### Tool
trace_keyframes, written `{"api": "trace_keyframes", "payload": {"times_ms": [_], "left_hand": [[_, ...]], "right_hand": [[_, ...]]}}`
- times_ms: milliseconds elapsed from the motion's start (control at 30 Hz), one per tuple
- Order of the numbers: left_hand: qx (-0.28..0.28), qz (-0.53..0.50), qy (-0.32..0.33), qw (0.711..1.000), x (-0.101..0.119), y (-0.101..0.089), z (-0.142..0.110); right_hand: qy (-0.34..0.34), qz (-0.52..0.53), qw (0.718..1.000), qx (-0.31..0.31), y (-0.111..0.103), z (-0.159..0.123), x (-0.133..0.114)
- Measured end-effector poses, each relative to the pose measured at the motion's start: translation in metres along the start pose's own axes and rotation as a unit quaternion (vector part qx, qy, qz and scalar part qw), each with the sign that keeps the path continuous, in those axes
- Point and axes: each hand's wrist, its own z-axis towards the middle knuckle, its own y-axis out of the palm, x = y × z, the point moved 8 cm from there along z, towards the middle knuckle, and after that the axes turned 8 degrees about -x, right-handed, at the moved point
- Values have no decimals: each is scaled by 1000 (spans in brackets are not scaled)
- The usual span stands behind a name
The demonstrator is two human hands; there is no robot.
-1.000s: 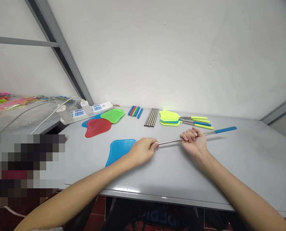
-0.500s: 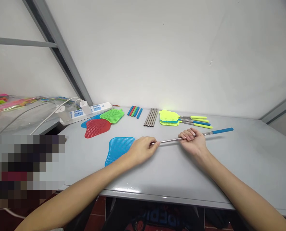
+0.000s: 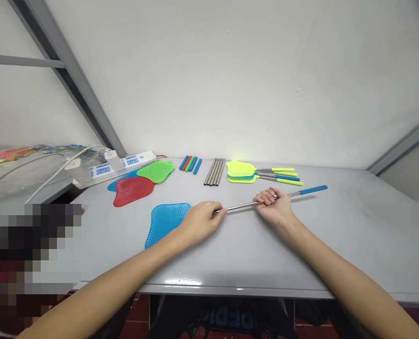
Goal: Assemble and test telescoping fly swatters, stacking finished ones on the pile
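My left hand (image 3: 200,221) is closed on the thin end of a steel rod (image 3: 241,205), and my right hand (image 3: 273,205) is clenched around the same rod farther along, with a short bare stretch between them. The rod runs across the gray table (image 3: 354,235) in front of me, and its blue grip (image 3: 313,189) sticks out past my right hand toward 2 o'clock. Just beside my left hand, at 10 o'clock, lies a blue swatter head (image 3: 164,223). Farther out at 11 o'clock, a red head (image 3: 132,190) meets a green one (image 3: 156,171), with a power strip (image 3: 121,165) behind them. Near 12 o'clock lie colored grips (image 3: 190,164) and bare steel tubes (image 3: 214,172); at 1 o'clock, yellow-green swatters (image 3: 240,172).
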Motion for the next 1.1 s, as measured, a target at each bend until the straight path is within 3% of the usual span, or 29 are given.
{"api": "trace_keyframes", "payload": {"times_ms": [367, 600, 833, 1100], "left_hand": [[-15, 7, -10, 1000, 0, -3, 5], [10, 32, -10, 999, 3, -11, 4], [23, 53, -23, 998, 2, -15, 3], [11, 64, -15, 998, 1, -10, 2]], "right_hand": [[-11, -29, 999, 9, -1, 7, -3], [-20, -27, 999, -18, 16, 7, -20], [-8, -53, 996, 65, -2, 17, -55], [-31, -49, 996, 68, -5, 15, -54]]}}
